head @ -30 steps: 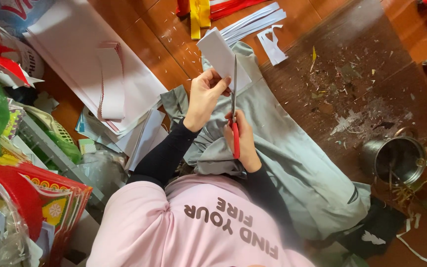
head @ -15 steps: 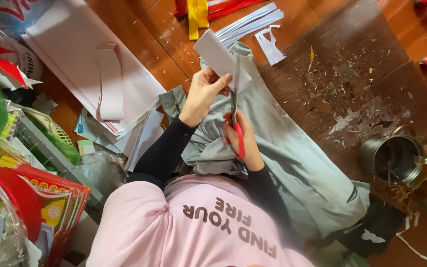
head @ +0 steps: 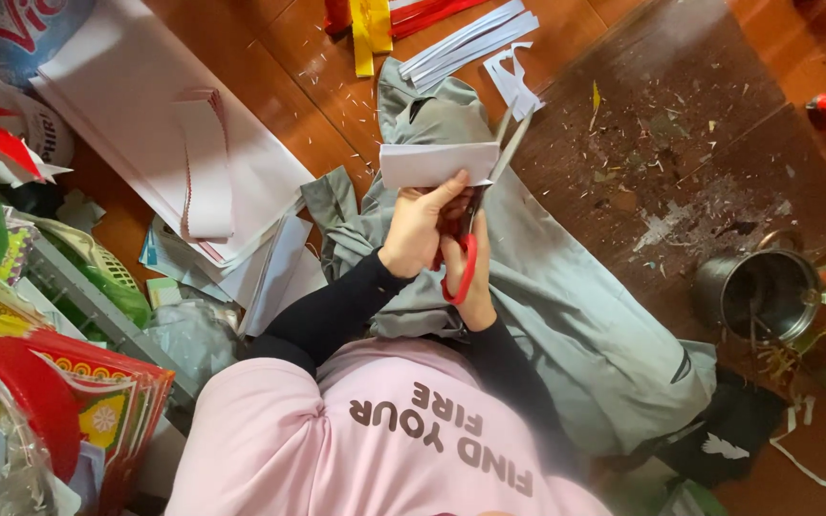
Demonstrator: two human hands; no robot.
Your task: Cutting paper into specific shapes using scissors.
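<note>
The left hand (head: 416, 227) pinches a folded strip of white paper (head: 437, 163) by its lower edge, thumb on top and fingers curled underneath, holding it flat above the grey-trousered lap (head: 566, 325). At three o'clock of that hand, touching it, the right hand (head: 475, 282) grips the red-handled scissors (head: 478, 215), fingers closed through the loops; the blades point up toward one o'clock and stand spread in a narrow V right at the strip's right end. Here is the worry: the left thumb sits very close to where the blades meet, so a quick snap could nip it. The strip is gripped only along one edge, so it may sag or twist as the blades bite, and I judge the cut could wander off line. The paper looks folded in layers, and layers can slide against each other, leaving uneven pieces. Anything snipped off would drop onto the lap or the wooden floor (head: 317, 57), already flecked with scraps, and could get lost among them. At twelve o'clock of the hands lie white paper strips (head: 470, 38) and red and yellow ones (head: 375, 24); a metal pot (head: 762, 291) stands at three o'clock, well apart, and a stack of white sheets (head: 164, 134) spreads at ten o'clock.
</note>
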